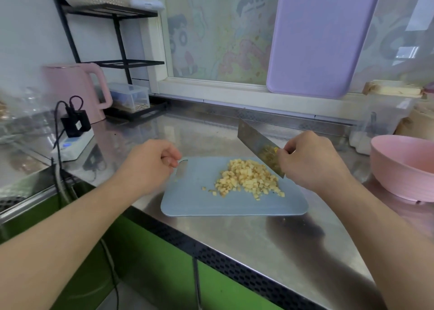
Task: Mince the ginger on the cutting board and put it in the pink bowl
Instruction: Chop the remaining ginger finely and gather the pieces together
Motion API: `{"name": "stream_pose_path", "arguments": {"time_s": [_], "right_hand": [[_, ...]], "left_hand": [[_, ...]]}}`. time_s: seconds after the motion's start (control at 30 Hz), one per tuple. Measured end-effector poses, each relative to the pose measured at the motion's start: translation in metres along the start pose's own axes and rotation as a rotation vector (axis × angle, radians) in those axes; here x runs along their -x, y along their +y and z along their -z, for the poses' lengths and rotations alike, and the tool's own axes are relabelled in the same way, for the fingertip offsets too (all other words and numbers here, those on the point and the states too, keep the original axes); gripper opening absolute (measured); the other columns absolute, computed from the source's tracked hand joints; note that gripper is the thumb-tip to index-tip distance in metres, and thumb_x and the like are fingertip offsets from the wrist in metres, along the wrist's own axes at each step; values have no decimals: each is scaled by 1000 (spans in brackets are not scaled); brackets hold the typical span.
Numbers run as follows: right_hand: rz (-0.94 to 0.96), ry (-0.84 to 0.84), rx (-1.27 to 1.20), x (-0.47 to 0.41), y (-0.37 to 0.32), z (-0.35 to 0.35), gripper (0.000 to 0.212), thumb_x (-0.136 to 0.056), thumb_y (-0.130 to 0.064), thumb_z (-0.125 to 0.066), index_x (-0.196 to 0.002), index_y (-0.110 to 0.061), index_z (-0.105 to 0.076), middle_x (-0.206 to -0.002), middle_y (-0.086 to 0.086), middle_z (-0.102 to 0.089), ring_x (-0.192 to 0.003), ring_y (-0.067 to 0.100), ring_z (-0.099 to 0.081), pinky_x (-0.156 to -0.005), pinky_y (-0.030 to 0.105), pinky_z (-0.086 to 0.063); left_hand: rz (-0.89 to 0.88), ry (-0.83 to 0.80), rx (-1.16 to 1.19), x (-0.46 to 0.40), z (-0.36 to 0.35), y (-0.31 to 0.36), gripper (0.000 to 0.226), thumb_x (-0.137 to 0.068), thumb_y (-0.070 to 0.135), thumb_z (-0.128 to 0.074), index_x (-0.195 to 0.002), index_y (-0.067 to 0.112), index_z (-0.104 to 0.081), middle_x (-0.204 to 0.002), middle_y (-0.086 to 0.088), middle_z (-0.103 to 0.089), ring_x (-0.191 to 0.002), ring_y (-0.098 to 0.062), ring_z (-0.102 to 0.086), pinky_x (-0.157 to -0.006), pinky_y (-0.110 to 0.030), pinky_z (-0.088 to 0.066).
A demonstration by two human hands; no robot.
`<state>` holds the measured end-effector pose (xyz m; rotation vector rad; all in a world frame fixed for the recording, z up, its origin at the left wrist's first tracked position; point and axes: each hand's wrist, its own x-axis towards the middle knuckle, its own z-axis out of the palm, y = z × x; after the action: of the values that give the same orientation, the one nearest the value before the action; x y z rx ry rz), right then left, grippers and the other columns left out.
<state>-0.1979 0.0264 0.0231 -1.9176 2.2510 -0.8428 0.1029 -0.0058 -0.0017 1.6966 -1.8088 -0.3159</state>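
A heap of small yellow ginger cubes [249, 179] lies on the pale blue cutting board [192, 199] at the steel counter's front edge. My right hand [310, 161] grips a cleaver [256, 144] by its handle end, blade tilted and raised just above the right side of the heap, with ginger bits stuck to the steel. My left hand [152, 162] holds the board's left end, fingers curled at its handle slot. The pink bowl [404, 166] stands to the right of the board, its inside mostly hidden.
A pink kettle [77, 91], a black rack [112, 58] and a power strip with a black plug [75, 133] stand at the back left. A lilac board [321, 37] leans on the window. Clear plastic containers [385, 117] sit behind the bowl.
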Motion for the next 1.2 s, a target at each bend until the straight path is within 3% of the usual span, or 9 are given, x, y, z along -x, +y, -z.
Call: {"name": "stream_pose_path", "arguments": {"time_s": [0.13, 0.23, 0.47, 0.63, 0.77, 0.9, 0.97, 1.03, 1.2], "right_hand": [[12, 9, -2, 1, -1, -1, 33, -86, -26, -53, -70, -6, -74, -61, 12, -71, -67, 35, -71, -58, 48, -64], [13, 6, -10, 1, 0, -1, 34, -86, -26, -53, -67, -5, -72, -60, 12, -70, -63, 35, -70, -56, 48, -64], [20, 15, -31, -3, 4, 0, 32, -83, -23, -50, -68, -4, -70, -63, 16, -70, -65, 39, -70, -53, 50, -62], [35, 35, -49, -6, 7, -2, 31, -82, -23, -51, -65, -2, -66, -64, 18, -69, -64, 41, -70, -52, 48, -61], [48, 32, -49, -7, 9, -1, 31, -83, -22, -52, -65, -2, -66, -55, 13, -61, -55, 36, -64, -52, 48, -61], [50, 52, -55, -11, 12, -3, 30, -83, -21, -53, -61, -2, -59, -51, 8, -51, -52, 35, -57, -47, 37, -52], [51, 56, -65, -12, 13, -4, 31, -83, -21, -53, -56, -6, -53, -50, 6, -48, -49, 30, -50, -49, 32, -46], [49, 48, -70, -13, 14, -5, 31, -83, -22, -53, -56, -8, -55, -49, 6, -49, -48, 29, -51, -50, 32, -46], [64, 38, -63, -12, 13, -7, 29, -80, -23, -53, -59, -3, -59, -49, 7, -51, -50, 32, -56, -49, 34, -47]], "left_hand": [[59, -25, 117, 8, 1, -2, 31, -103, -5, -49, -95, 12, -73, -88, -4, -73, -73, -9, -63, -54, -3, -42], [93, -21, 240, 8, -4, 2, 27, -105, -5, -48, -97, 5, -72, -89, -10, -74, -69, -16, -63, -55, -14, -49], [76, -117, 480, 5, -19, 20, 33, -103, -13, -44, -103, 7, -72, -99, -14, -76, -85, -20, -78, -85, -36, -64], [-30, -47, 333, 4, -34, 34, 20, -106, 13, -56, -97, 22, -72, -82, 4, -77, -71, -12, -71, -68, -32, -57], [-39, -22, 314, 1, -52, 52, 22, -107, 16, -52, -98, 23, -70, -76, 3, -72, -56, -6, -63, -61, -32, -52], [-26, -54, 352, -1, -60, 61, 33, -106, 0, -44, -102, 19, -70, -91, -4, -74, -69, -10, -70, -70, -30, -57], [-34, -49, 308, -6, -53, 51, 32, -102, 1, -54, -94, 28, -70, -90, 3, -75, -77, -8, -72, -73, -28, -55], [-17, -22, 168, -8, -38, 39, 25, -97, 8, -67, -89, 31, -72, -87, 11, -74, -82, -5, -70, -75, -24, -52], [34, -85, -162, -2, 0, 21, 21, -94, 9, -67, -90, 26, -77, -89, 10, -75, -85, -5, -67, -62, -9, -39]]}}
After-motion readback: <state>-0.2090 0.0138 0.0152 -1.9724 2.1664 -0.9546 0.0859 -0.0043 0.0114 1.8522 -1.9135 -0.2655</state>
